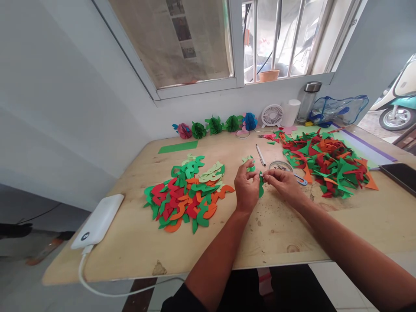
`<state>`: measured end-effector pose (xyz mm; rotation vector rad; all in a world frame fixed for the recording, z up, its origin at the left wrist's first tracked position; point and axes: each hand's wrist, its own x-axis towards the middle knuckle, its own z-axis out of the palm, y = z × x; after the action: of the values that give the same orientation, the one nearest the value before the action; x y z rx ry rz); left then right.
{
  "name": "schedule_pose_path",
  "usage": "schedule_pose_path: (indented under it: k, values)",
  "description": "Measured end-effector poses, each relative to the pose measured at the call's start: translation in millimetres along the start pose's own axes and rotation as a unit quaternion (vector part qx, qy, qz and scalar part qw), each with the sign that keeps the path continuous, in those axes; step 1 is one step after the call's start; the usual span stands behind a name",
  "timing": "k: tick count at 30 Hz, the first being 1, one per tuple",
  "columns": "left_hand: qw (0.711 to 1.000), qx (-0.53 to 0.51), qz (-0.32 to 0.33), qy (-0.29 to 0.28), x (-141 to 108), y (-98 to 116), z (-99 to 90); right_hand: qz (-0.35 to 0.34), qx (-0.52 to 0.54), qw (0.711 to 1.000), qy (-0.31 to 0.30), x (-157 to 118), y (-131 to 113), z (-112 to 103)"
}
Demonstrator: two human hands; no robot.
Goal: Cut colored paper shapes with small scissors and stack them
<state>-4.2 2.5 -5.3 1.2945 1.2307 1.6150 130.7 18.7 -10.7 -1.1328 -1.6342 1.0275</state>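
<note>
My left hand (247,188) and my right hand (282,182) meet above the middle of a plywood table (276,238). Between them hangs a green paper cutout (261,185), pinched by the right fingertips and touching the left hand's side. My left fingers also hold a small pale-green paper piece (248,164). Just beyond the hands lie small scissors with a blue handle (300,180) and a white pen (260,155). To the left lies a heap of curved paper cutouts (185,195) in green, red, orange and cream.
A heap of red, green and orange paper scraps (328,162) lies on the right. A row of paper flowers (214,125), a small white fan (272,115) and a glass bottle (307,102) stand at the back. A white power bank (97,221) sits at the left edge, and a dark tablet (399,177) at the right.
</note>
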Motion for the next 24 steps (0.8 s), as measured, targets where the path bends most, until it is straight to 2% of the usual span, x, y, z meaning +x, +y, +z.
schedule_pose_path:
  k: [9, 24]
  values:
    - [1.0, -0.01, -0.009, 0.002, -0.4, 0.7, -0.3, 0.006, -0.017, 1.0, 0.025, -2.3, -4.3, 1.7]
    - [0.991, 0.098, 0.095, -0.005, -2.7, -4.7, -0.2, 0.02, -0.048, 0.998, 0.019, -4.0, -10.0, 1.8]
